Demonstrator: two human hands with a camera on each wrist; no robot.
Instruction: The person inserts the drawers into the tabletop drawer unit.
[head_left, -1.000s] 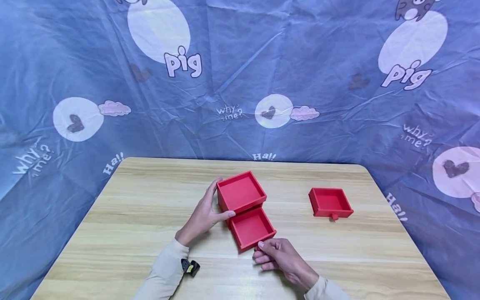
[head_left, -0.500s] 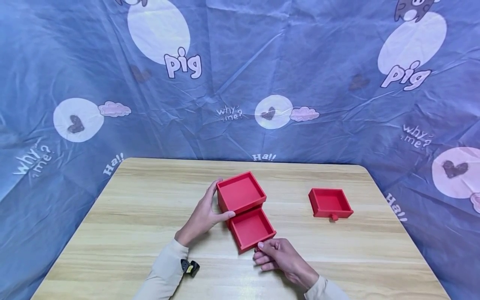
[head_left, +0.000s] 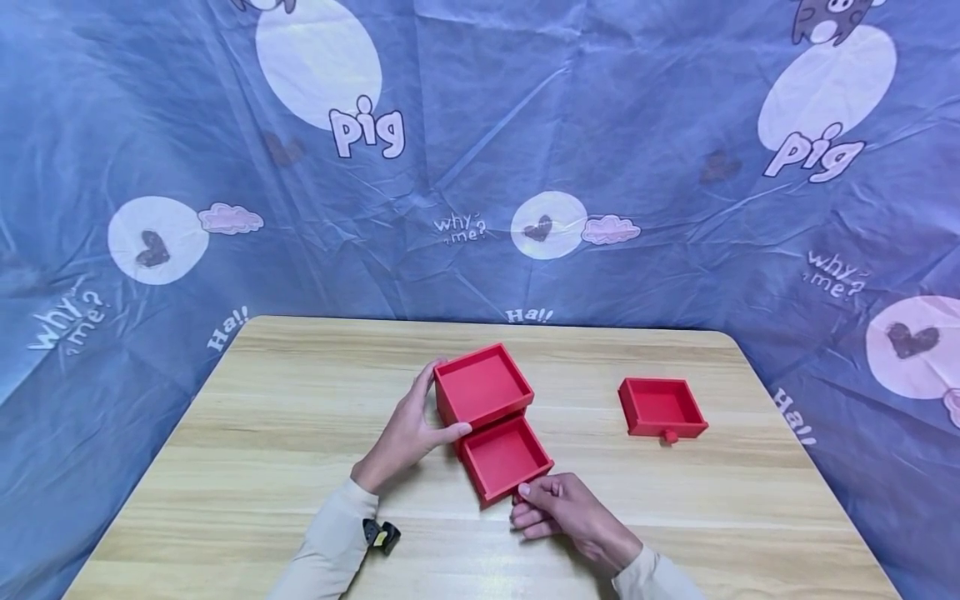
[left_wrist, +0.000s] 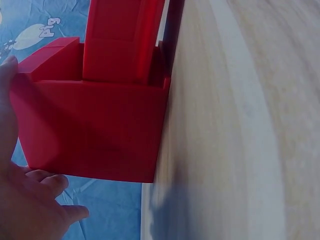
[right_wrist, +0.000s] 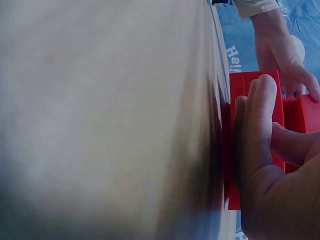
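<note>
Nothing visibly shifted: the left hand (head_left: 405,435) gripped the red cabinet (head_left: 483,387), the right hand (head_left: 568,517) pinched the drawer (head_left: 507,458), still jutting toward its fingers.

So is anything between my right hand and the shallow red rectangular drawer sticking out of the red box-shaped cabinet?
Nothing visible: your right hand meets the drawer at its front, and your left hand grips the cabinet from the left.

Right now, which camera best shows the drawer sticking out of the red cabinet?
The head view: it looks down into the drawer, showing its inside and rim. The left wrist view shows part of it jutting from the cabinet; the right wrist view shows its front panel, partly covered by the right hand.
</note>
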